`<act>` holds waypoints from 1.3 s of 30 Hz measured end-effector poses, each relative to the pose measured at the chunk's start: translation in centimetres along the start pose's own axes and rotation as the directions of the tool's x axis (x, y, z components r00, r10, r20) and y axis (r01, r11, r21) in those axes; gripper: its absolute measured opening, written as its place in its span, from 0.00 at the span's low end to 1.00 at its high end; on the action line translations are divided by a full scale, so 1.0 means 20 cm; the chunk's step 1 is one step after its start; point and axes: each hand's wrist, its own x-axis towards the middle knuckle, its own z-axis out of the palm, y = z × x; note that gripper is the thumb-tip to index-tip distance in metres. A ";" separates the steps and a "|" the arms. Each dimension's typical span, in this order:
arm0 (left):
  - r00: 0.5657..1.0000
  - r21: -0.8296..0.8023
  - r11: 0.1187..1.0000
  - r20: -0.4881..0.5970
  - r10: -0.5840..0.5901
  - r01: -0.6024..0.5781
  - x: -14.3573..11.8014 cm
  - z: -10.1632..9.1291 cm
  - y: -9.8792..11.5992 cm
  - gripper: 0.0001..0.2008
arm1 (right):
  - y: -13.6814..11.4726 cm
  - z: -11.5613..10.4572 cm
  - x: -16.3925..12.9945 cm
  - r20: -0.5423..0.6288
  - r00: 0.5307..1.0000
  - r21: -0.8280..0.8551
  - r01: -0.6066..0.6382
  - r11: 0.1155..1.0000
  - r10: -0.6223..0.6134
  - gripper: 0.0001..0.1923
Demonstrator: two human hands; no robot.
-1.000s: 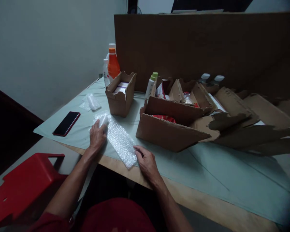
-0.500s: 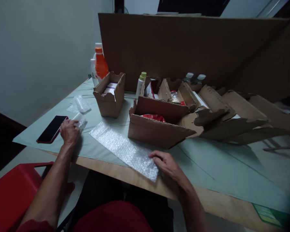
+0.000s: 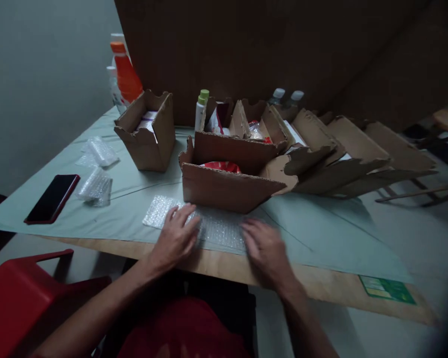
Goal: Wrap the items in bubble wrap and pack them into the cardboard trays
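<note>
A long strip of bubble wrap lies flat near the table's front edge, just before the front cardboard bin. My left hand rests on its middle-left part, fingers spread and lying on the strip. At the strip's right end is my right hand, slightly blurred, its fingers and thumb closed on the short edge. Farther left sit two rolled pieces of bubble wrap, one nearer roll and one farther roll. A dark phone with a red case lies beside them.
Cardboard bins stand ahead: a left bin with small boxes, a front bin with a red packet, and several more to the right. Behind are an orange bottle and a green-capped bottle. A red stool stands lower left.
My left hand has left the nearer bubble wrap roll and moved right onto the strip. The strip now lies more squarely along the table edge, with my right hand still at its end. The view has shifted.
</note>
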 end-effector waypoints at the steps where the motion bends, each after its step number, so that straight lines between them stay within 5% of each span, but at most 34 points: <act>1: 0.998 -0.011 0.999 0.060 0.032 -0.032 0.00 0.02 0.05 0.18 | -0.10 0.06 0.02 0.068 0.995 0.042 0.064 0.997 -0.066 0.16; 4: 0.973 0.009 1.000 0.232 0.022 -0.025 -0.01 0.08 0.08 0.23 | -0.34 0.22 0.08 0.217 0.963 0.124 0.133 0.983 -0.157 0.21; 6: 0.948 0.061 0.998 0.315 -0.044 0.026 -0.04 0.09 0.03 0.25 | -0.39 0.28 0.11 0.229 0.963 0.134 0.117 0.984 -0.146 0.23; 11: 0.912 0.201 0.950 0.289 -0.290 0.238 -0.21 0.00 -0.24 0.25 | -0.13 0.24 -0.03 0.171 0.983 0.129 0.048 0.990 -0.070 0.22; 16: 0.878 0.171 0.890 0.166 -0.449 0.423 -0.29 -0.10 -0.42 0.21 | 0.20 0.08 -0.23 0.036 0.983 0.004 -0.181 0.983 0.181 0.20; 21: 0.806 0.229 0.789 0.032 -0.592 0.570 -0.22 -0.12 -0.45 0.21 | 0.27 0.02 -0.17 -0.093 0.944 -0.085 -0.325 0.942 0.317 0.20; 25: 0.799 0.281 0.772 0.028 -0.601 0.571 -0.19 -0.10 -0.39 0.21 | 0.25 0.08 -0.02 -0.017 0.951 -0.138 -0.307 0.941 0.308 0.23; 33: 0.784 0.075 0.781 -0.005 -0.621 0.620 -0.18 -0.08 -0.33 0.06 | 0.22 0.13 0.02 -0.028 0.951 0.022 -0.306 0.952 0.307 0.15; 39: 0.633 -0.394 0.568 0.048 -0.772 0.723 -0.20 -0.14 -0.33 0.18 | 0.14 0.07 -0.01 -0.023 0.879 0.378 -0.434 0.818 0.476 0.14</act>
